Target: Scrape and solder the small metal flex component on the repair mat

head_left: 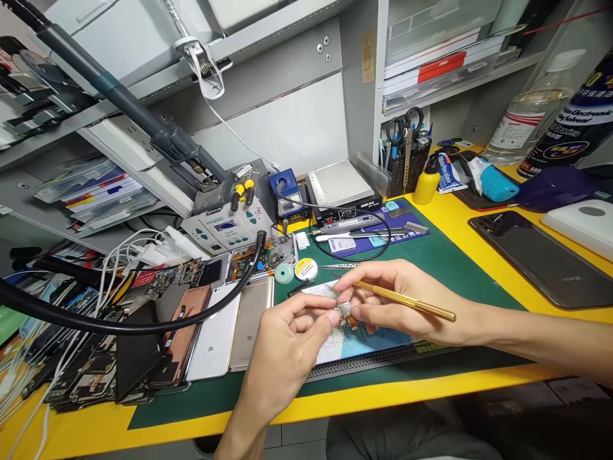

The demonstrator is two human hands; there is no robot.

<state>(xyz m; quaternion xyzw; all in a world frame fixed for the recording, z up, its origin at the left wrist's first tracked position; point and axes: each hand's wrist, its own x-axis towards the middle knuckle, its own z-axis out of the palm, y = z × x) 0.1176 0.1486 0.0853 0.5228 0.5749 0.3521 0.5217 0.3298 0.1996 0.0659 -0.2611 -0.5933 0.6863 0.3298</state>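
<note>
Gold-coloured slim tool [414, 302] sits gripped in my right hand [395, 313], and my left hand [287, 348] is closed on a small metal part [343, 310], which my right fingers also touch, above the green mat [460, 287] on the yellow worktop [335, 404]. Tweezers [339, 266] lie just farther off; a white Mi phone [215, 332] lies left.

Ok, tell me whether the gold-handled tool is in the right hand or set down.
In hand: the right hand grips the gold-handled tool.
</note>
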